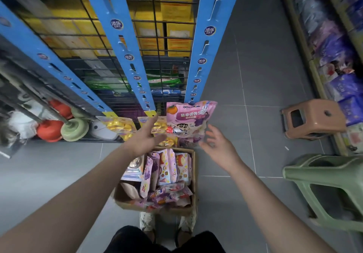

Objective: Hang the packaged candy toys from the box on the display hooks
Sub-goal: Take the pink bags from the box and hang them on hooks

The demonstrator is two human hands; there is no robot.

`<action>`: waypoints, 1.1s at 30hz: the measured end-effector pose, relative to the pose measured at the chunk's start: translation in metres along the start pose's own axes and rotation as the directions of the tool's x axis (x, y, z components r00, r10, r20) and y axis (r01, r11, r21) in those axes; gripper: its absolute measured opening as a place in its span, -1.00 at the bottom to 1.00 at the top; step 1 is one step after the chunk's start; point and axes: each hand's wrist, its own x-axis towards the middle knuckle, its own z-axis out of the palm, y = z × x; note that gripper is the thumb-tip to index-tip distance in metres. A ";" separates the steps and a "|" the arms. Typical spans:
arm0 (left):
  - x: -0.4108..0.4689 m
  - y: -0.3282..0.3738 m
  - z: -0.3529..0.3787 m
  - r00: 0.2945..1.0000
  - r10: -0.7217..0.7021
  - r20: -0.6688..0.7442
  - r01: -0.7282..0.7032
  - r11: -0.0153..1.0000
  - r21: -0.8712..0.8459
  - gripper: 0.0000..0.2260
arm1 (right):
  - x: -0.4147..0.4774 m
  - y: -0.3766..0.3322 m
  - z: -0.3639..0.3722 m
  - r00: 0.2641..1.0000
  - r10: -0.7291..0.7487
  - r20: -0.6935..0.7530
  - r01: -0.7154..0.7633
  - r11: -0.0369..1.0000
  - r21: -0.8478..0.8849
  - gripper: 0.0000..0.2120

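Left hand and right hand, both loose and empty, flank a pink packet apparently hung at the foot of the blue strip above the box; light, limp, crinkly film, likely best pinched by its top hole.

Pink candy-toy packet upright at blue hook strip foot, open cardboard box below, packets inside

This is looking like a shop aisle: blue hanging strips are lining a wire rack, yellow boxes are sitting stacked behind it, and packaged goods are crowding a shelf.
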 end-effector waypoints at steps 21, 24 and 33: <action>-0.125 -0.152 -0.041 0.998 0.058 0.004 -0.050 0.809 0.585 -0.25 | -0.098 -0.037 0.146 0.978 -0.194 0.071 0.201 0.811 -0.550 -0.46; -0.132 -0.175 -0.055 0.997 0.069 0.027 -0.072 0.793 0.606 -0.28 | -0.107 -0.036 0.179 0.987 -0.155 0.042 0.151 0.808 -0.570 -0.45; -0.121 -0.219 -0.061 0.992 0.067 0.107 -0.120 0.764 0.634 -0.33 | -0.111 -0.020 0.238 0.998 -0.068 -0.018 0.043 0.792 -0.609 -0.51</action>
